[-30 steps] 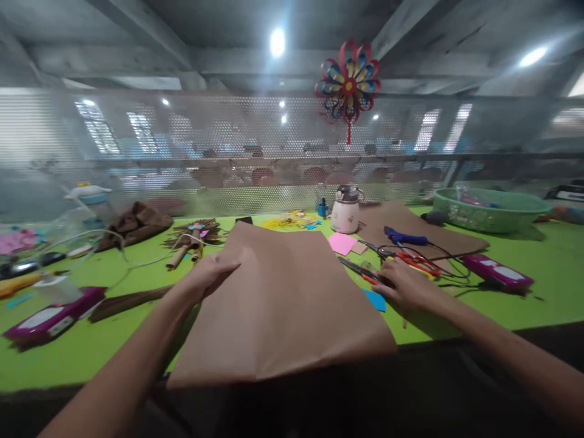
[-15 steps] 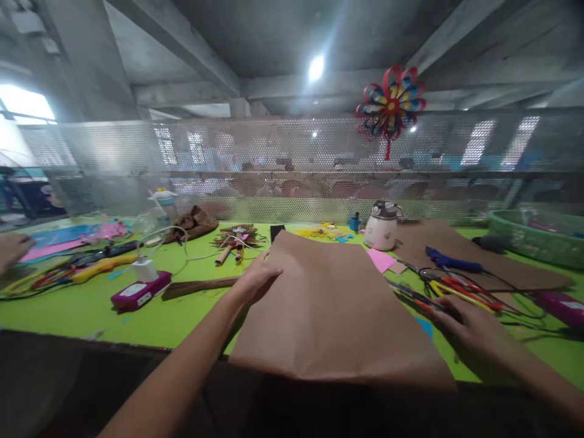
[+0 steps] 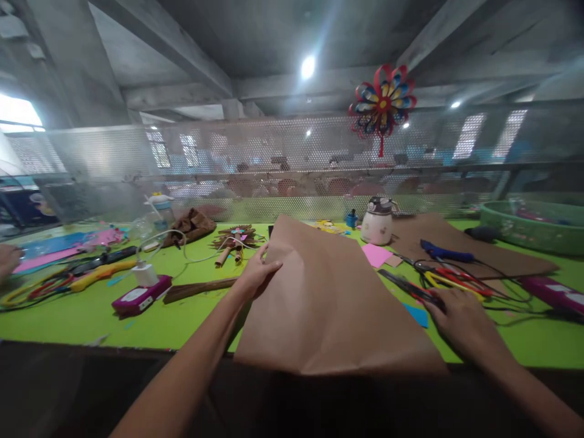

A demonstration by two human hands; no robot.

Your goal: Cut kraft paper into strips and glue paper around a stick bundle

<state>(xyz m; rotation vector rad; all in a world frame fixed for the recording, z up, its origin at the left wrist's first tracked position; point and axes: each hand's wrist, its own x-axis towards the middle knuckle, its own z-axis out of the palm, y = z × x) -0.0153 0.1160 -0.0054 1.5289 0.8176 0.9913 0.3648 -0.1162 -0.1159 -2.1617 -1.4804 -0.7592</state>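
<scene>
A large sheet of brown kraft paper (image 3: 331, 298) lies in front of me, its near edge hanging past the table edge. My left hand (image 3: 259, 272) pinches its left side, thumb on top, and the far left corner rises off the table. To the right of the sheet, my right hand (image 3: 460, 316) is closed around the handles of dark scissors (image 3: 408, 286) with red on the grips. Their blades point toward the sheet, apart from its right edge as far as I can see. Beside them lie a blue paper scrap (image 3: 416, 315) and a pink paper square (image 3: 376, 255).
Red and yellow-handled pliers (image 3: 456, 281), a blue-handled tool (image 3: 447, 251) and cables crowd the right. Purple power strips (image 3: 141, 295) stand at both sides. Behind are a white jug (image 3: 376, 225), a green basket (image 3: 533, 234) and brown paper flowerwork (image 3: 237, 238). Another person's hand (image 3: 8, 261) shows far left.
The scissors in my right hand have shifted slightly left and up. The far part of the kraft paper has lifted and bent more under my left hand. The whole view has turned slightly.
</scene>
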